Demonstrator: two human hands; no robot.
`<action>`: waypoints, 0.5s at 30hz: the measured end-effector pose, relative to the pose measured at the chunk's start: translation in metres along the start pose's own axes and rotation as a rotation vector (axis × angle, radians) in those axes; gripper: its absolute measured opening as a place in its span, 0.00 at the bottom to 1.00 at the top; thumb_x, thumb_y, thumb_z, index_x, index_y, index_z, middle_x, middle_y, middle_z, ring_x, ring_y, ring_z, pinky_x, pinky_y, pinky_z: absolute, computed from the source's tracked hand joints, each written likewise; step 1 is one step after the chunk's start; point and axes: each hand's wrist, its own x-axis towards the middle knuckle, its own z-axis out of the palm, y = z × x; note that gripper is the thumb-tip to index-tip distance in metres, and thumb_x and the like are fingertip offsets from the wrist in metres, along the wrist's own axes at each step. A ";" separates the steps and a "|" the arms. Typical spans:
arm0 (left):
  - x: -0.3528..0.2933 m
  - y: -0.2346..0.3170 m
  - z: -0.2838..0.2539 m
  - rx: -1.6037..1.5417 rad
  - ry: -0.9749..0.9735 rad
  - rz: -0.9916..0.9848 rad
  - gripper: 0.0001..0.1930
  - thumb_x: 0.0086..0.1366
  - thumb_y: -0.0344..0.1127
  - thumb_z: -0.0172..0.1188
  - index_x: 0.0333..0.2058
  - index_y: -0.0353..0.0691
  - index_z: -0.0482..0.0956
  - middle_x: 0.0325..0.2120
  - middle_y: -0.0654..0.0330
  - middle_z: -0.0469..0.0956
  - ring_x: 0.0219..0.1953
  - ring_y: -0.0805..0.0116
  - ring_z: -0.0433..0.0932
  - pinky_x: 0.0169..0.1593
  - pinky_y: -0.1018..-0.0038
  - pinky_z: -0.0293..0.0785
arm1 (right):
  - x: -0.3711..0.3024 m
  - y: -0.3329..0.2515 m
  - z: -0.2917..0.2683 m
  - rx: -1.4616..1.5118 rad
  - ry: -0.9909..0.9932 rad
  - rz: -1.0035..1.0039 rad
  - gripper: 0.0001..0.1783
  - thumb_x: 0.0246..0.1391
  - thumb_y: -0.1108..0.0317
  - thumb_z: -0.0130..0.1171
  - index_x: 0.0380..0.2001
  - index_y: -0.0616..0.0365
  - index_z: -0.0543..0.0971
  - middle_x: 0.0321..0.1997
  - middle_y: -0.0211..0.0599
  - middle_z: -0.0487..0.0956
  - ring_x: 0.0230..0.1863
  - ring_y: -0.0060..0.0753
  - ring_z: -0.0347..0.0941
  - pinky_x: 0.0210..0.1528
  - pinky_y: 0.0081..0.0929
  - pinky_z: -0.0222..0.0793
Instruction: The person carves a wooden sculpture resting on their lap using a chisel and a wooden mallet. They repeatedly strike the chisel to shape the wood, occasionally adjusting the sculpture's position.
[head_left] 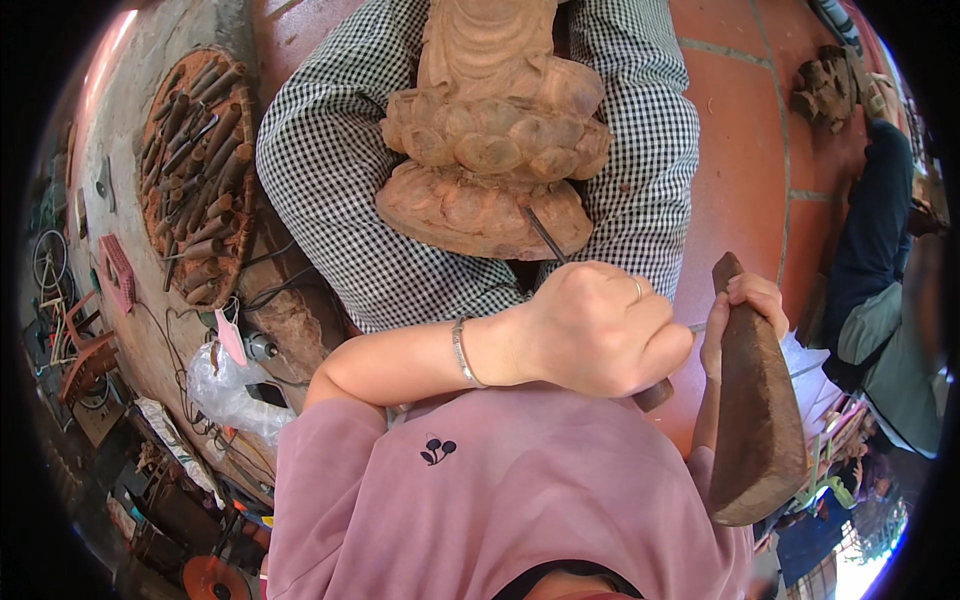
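A brown wooden carving [495,135] with a lotus-petal base and a draped upper part lies between my legs, its base toward me. My left hand [600,325] is wrapped round a chisel [543,233]. The chisel's dark metal blade reaches the carved base, and its handle end shows below my fist. On the right, my right hand [750,300] grips a heavy wooden mallet [760,425] near its narrow upper end. The mallet's broad end points down toward my body, apart from the chisel. My left fist hides most of the chisel's handle.
A round woven tray [243,260] holding many wood-handled chisels stands at the left. Near it are cables, a plastic bag [222,390] and a power tool [262,347]. At right, another person's dark-clothed leg [880,220] and a wood chunk [825,88] rest on the tiled floor [735,130].
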 end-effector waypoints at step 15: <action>0.013 -0.010 -0.001 -0.045 0.081 -0.144 0.15 0.51 0.31 0.67 0.17 0.45 0.67 0.13 0.67 0.63 0.12 0.73 0.65 0.15 0.75 0.60 | 0.002 -0.005 0.002 -0.192 0.060 0.047 0.22 0.40 0.90 0.59 0.40 0.60 0.71 0.33 0.41 0.74 0.35 0.35 0.72 0.42 0.33 0.70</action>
